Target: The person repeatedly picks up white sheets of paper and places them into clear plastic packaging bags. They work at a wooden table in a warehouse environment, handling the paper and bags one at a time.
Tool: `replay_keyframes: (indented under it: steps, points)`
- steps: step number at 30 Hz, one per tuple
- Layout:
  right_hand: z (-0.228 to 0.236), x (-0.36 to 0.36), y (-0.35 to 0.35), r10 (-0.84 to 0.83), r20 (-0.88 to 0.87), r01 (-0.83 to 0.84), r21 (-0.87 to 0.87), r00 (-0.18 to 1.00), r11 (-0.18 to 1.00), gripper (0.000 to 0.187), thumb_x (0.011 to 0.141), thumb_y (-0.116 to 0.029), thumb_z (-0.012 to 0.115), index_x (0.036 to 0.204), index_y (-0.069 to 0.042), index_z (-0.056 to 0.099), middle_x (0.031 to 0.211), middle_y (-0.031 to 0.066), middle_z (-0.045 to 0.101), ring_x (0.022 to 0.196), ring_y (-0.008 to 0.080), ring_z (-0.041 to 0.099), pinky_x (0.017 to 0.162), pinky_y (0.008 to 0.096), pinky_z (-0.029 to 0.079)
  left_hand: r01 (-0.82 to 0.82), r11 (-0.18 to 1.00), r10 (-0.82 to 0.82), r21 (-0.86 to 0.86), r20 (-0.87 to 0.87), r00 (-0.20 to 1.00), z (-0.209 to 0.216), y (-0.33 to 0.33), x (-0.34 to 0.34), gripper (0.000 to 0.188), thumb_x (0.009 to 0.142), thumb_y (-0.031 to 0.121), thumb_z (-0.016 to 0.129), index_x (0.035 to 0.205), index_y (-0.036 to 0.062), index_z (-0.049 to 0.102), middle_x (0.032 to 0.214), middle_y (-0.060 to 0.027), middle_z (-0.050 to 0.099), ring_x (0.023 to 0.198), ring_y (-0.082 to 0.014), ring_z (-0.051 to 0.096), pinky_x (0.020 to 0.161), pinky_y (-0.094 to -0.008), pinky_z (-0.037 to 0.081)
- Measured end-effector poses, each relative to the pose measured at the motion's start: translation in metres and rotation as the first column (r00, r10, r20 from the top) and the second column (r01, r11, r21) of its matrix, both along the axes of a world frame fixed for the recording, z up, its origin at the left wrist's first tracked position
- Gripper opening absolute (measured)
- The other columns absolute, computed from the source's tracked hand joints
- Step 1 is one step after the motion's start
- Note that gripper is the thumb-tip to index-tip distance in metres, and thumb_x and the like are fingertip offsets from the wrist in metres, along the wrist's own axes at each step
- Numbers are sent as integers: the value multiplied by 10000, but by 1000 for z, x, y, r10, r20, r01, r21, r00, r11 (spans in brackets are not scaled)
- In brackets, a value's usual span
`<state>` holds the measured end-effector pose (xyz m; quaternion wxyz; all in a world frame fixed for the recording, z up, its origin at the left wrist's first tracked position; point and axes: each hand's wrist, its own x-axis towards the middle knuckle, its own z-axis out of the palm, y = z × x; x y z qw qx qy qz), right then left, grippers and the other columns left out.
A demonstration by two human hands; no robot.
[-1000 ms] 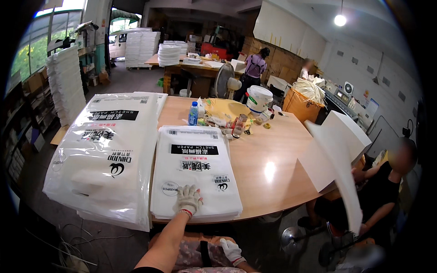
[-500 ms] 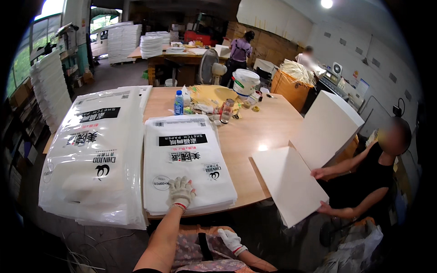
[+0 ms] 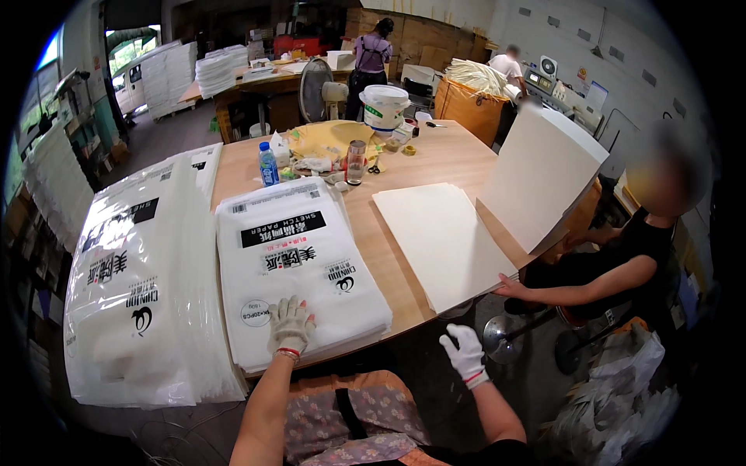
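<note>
Shifted since half a second ago: right hand (image 3: 466,353), up from the lap to just off the table's near edge, and white sheets (image 3: 435,241), brought from a tilted hold down onto the table (image 3: 389,264). Lying flat now, in a fairly even pile just right of the printed stack (image 3: 311,283), with a near corner touched by the co-worker's hand (image 3: 510,286). Gloved right fingers loosely bent and apart, gripping nothing, near that pile but clear of it. Left hand (image 3: 291,320), also gloved, laid on the near end of the printed stack, fingers outstretched and resting flat rather than closed on anything. Judging by how things lie: set-down of the sheets all but done; no contact yet between right hand and either pile; printed pieces stacked flat, none visibly lifted. Cannot tell whether anything fills them, nor how many remain. Farther out, to the left, longer glossy sleeves (image 3: 124,311) in a heap beside the printed stack; to the right, an upright white block (image 3: 540,171) close to the co-worker. Beyond, toward the far side: blue-labelled bottle (image 3: 268,165), drinking glass (image 3: 355,163), yellow paper (image 3: 330,140) and white bucket (image 3: 385,107).
</note>
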<state>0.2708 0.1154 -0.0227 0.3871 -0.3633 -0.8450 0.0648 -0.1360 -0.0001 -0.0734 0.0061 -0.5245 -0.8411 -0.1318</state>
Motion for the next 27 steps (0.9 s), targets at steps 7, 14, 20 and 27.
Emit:
replay_keyframes:
  steps: [7, 14, 20, 27]
  points:
    - [-38, -17, 113, 65, 459, -64, -17, 886, 998, 801, 669, -424, 765, 1289, -32, 443, 1288, 186, 460, 1217, 356, 417, 1021, 463, 337, -36, 977, -7, 209, 204, 979, 15, -3, -6, 465, 806, 242, 606, 1195, -1, 535, 1289, -163, 500, 1226, -322, 417, 1054, -422, 282]
    - [-63, -4, 162, 232, 433, -106, -296, 871, 949, 828, 684, -529, 740, 1278, -25, 459, 1121, 196, 587, 1050, 337, 564, 912, 398, 451, -134, 928, -95, 348, 567, 818, 55, -28, 45, 317, 762, 52, 623, 1073, 1, 595, 1011, -180, 612, 919, -335, 589, 829, -377, 478]
    - [-51, -3, 180, 173, 173, -49, -555, 969, 830, 315, 878, -352, 570, 970, -58, 633, 953, 168, 637, 865, 297, 614, 726, 391, 493, 242, 925, -378, 293, 768, 517, 44, 13, 124, 195, 870, 87, 535, 1026, 1, 614, 861, -122, 635, 789, -240, 619, 747, -307, 482]
    - [85, -58, 35, 490, 376, -487, -110, 786, 866, 137, 827, -190, 534, 931, -150, 614, 809, 92, 610, 748, 288, 606, 650, 388, 496, -118, 993, -114, 20, 466, -878, 66, 112, 170, 344, 900, 208, 550, 1188, 32, 485, 1110, -100, 562, 985, -155, 534, 876, -310, 446]
